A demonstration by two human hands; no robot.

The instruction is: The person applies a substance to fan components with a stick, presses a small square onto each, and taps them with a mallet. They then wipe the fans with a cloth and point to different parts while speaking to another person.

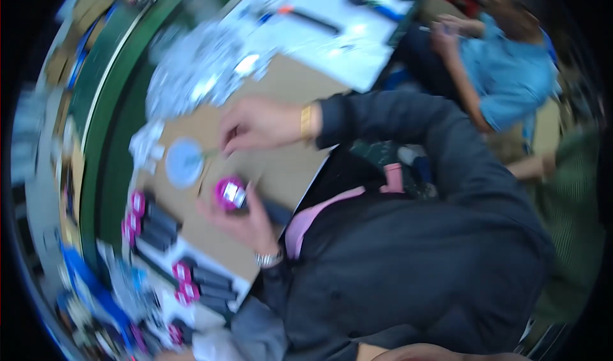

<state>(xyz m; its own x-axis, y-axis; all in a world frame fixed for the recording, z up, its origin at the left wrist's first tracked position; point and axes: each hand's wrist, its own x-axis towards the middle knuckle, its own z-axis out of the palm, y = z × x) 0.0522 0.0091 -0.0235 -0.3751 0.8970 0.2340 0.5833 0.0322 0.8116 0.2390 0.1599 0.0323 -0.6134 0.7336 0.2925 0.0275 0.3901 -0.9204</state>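
Pink and black: one round-headed device [230, 193], held in the left hand [246, 220], thumb and fingers closed about its head; bright face upward, dark handle running back toward the body, an angle that probably keeps the face exposed to the other hand. Right hand [255, 126]: just past the left, fingertips drawn together near a thin greenish strip [209, 152]; blur hides whether they grip it, so I cannot tell. Pale round dish [175, 169]: beside the right fingertips, likely for short reach. Cardboard sheet [281, 169]: beneath both hands, apparently guarding the tabletop. Similar devices [156, 227], two clusters: outward of the left grip, heads aligned, perhaps for tidy picking. Clear plastic wrap [191, 73], heaped: beyond the right hand, seemingly kept aside.
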